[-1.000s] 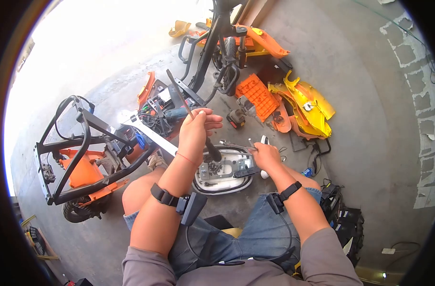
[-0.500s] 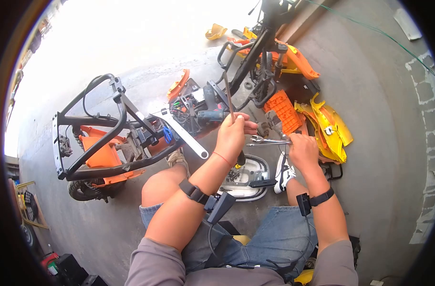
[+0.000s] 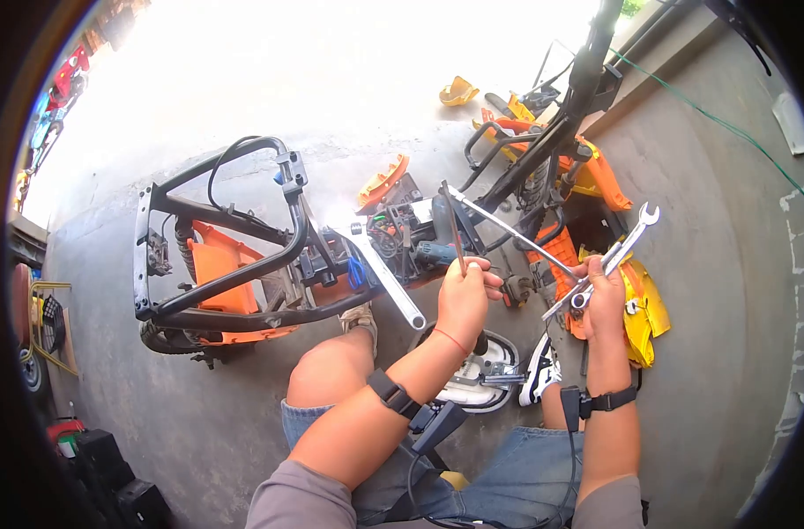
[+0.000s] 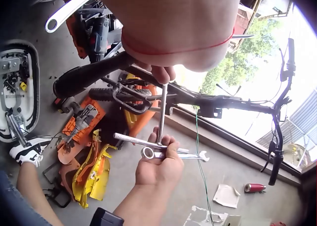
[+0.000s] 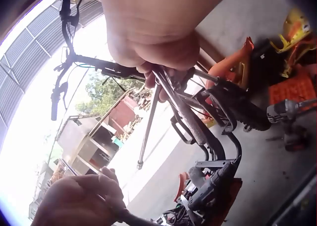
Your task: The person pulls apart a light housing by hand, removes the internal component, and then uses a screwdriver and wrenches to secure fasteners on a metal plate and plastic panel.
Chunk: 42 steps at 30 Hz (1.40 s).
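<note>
My left hand (image 3: 466, 298) grips a long screwdriver-like tool (image 3: 455, 231), its slim metal shaft pointing up. The tool's thick black handle (image 4: 81, 80) sticks out of the fist in the left wrist view. In my right hand (image 3: 603, 300) is a bundle: a combination wrench (image 3: 636, 234) with its open end upward, plus slim metal rods. One long rod (image 3: 517, 235) slants up and leftward beyond the left fingers; another bar (image 5: 190, 119) has a knurled section. A large adjustable wrench (image 3: 389, 282) lies over the motorbike frame, left of the left hand.
A stripped black scooter frame (image 3: 234, 304) stretches ahead, with a power drill (image 3: 437, 254) on it. A white-edged oval base (image 3: 459, 397) with loose bolts sits on the floor between the feet. Yellow panels (image 3: 653, 322) and an orange panel (image 4: 81, 119) lie at right.
The head view has swung, so the scene sits further right. My right hand has risen, and its wrench and rod now point upward instead of lying level. The left hand keeps its tool.
</note>
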### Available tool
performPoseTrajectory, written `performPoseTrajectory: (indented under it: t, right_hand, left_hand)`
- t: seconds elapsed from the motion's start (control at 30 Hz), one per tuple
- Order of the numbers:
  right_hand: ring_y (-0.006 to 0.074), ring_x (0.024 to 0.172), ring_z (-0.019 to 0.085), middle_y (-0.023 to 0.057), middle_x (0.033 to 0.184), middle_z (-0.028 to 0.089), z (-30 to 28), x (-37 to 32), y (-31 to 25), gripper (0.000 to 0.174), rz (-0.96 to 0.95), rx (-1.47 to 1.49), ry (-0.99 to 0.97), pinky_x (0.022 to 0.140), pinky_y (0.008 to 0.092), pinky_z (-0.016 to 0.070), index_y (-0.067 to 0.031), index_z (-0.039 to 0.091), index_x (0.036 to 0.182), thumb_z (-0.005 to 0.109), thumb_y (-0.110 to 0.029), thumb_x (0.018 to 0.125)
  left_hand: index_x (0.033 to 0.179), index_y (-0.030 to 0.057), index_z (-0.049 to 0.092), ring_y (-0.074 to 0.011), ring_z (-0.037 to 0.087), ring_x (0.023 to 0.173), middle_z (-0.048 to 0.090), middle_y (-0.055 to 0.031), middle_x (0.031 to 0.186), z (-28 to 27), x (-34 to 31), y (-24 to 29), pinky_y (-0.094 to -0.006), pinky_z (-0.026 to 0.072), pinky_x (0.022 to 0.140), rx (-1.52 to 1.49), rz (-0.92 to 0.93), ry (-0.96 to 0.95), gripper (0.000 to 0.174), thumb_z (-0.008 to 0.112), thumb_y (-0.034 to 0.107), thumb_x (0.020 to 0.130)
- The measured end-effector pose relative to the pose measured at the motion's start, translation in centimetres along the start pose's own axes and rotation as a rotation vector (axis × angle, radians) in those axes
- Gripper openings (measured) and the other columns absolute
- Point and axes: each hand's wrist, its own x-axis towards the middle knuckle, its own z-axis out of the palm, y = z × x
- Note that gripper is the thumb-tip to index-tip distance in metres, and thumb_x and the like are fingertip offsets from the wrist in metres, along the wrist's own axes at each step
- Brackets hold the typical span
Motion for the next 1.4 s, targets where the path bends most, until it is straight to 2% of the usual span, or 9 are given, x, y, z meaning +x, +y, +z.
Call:
performPoseTrajectory:
  t: [0.2,0.3,0.47,0.83,0.87,0.9,0.93,1.1,1.4]
  right_hand:
    - [0.0202,0.080,0.064,0.0073,0.085,0.058,7.7,-0.3,11.7,0.019,0.123,0.174,0.002,0.073,0.0336,0.0556,0.0008,0.053,0.106,0.053,-0.017,0.102]
    - [0.0177,0.075,0.060,0.0070,0.084,0.058,10.4,-0.3,18.0,0.017,0.326,0.258,0.034,0.067,0.0299,0.0483,0.0004,0.054,0.105,0.053,-0.016,0.102]
    - [0.0214,0.089,0.064,0.0118,0.096,0.062,11.3,-1.8,23.6,0.022,0.492,0.244,0.087,0.077,0.0362,0.0511,0.0014,0.054,0.108,0.048,-0.020,0.105]
    - [0.0241,0.089,0.066,0.0155,0.100,0.062,9.4,-4.6,25.6,0.027,0.545,0.237,0.038,0.076,0.0372,0.0530,0.0015,0.050,0.112,0.044,-0.024,0.106]
    - [0.0243,0.089,0.066,0.0159,0.101,0.062,9.1,-5.9,25.9,0.027,0.549,0.234,0.034,0.076,0.0373,0.0531,0.0015,0.050,0.112,0.044,-0.024,0.106]
    - [0.0246,0.089,0.066,0.0162,0.101,0.063,17.6,-1.1,24.7,0.028,0.554,0.231,0.030,0.075,0.0374,0.0533,0.0015,0.050,0.112,0.043,-0.025,0.106]
    - [0.0248,0.089,0.066,0.0165,0.102,0.063,17.3,-1.5,24.8,0.028,0.554,0.229,0.023,0.075,0.0375,0.0535,0.0016,0.050,0.112,0.043,-0.025,0.106]
    - [0.0260,0.089,0.067,0.0182,0.104,0.063,16.6,-3.8,25.1,0.030,0.564,0.229,-0.009,0.074,0.0379,0.0543,0.0016,0.048,0.114,0.041,-0.027,0.107]
    - [0.0339,0.101,0.067,0.0233,0.119,0.061,15.0,-3.0,25.5,0.039,0.590,0.101,-0.126,0.080,0.0426,0.0552,0.0044,0.043,0.123,0.035,-0.031,0.108]
  left_hand:
    - [0.109,0.0022,0.055,-0.0105,0.053,0.059,0.063,-0.0072,0.084,-2.4,0.0,1.4,-0.0269,0.0466,0.055,0.244,-0.058,-0.051,0.023,0.039,0.017,0.103]
    - [0.106,0.0022,0.058,-0.0115,0.056,0.067,0.063,-0.0065,0.084,-3.4,-0.1,0.6,-0.0271,0.0463,0.059,0.396,0.085,-0.077,0.025,0.039,0.018,0.103]
    - [0.108,-0.0001,0.056,-0.0138,0.059,0.078,0.062,-0.0077,0.082,-3.4,0.5,-0.5,-0.0303,0.0475,0.072,0.587,0.195,-0.072,0.025,0.041,0.018,0.104]
    - [0.103,0.0010,0.057,-0.0212,0.064,0.080,0.063,-0.0120,0.081,-2.9,0.6,-1.2,-0.0342,0.0507,0.074,0.632,0.129,-0.128,0.023,0.042,0.018,0.102]
    - [0.103,0.0013,0.057,-0.0226,0.064,0.085,0.064,-0.0124,0.081,-2.9,0.6,-1.3,-0.0364,0.0498,0.082,0.602,0.101,-0.146,0.023,0.041,0.018,0.102]
    - [0.104,0.0016,0.057,-0.0241,0.064,0.090,0.064,-0.0129,0.081,-2.9,0.5,-1.4,-0.0386,0.0489,0.090,0.571,0.073,-0.165,0.023,0.041,0.018,0.102]
    - [0.104,0.0016,0.057,-0.0241,0.064,0.090,0.064,-0.0129,0.081,-2.8,0.4,-1.3,-0.0386,0.0489,0.090,0.570,0.072,-0.166,0.023,0.041,0.018,0.102]
    - [0.104,0.0034,0.059,-0.0392,0.048,0.126,0.066,-0.0191,0.083,-2.6,0.3,-1.9,-0.0472,0.0247,0.116,0.784,0.177,-0.165,0.018,0.047,0.013,0.094]
    - [0.111,0.0052,0.058,-0.0628,0.024,0.134,0.053,-0.0406,0.115,-2.2,0.3,-3.4,-0.0598,0.0212,0.114,0.805,0.322,-0.163,0.024,0.050,0.013,0.090]
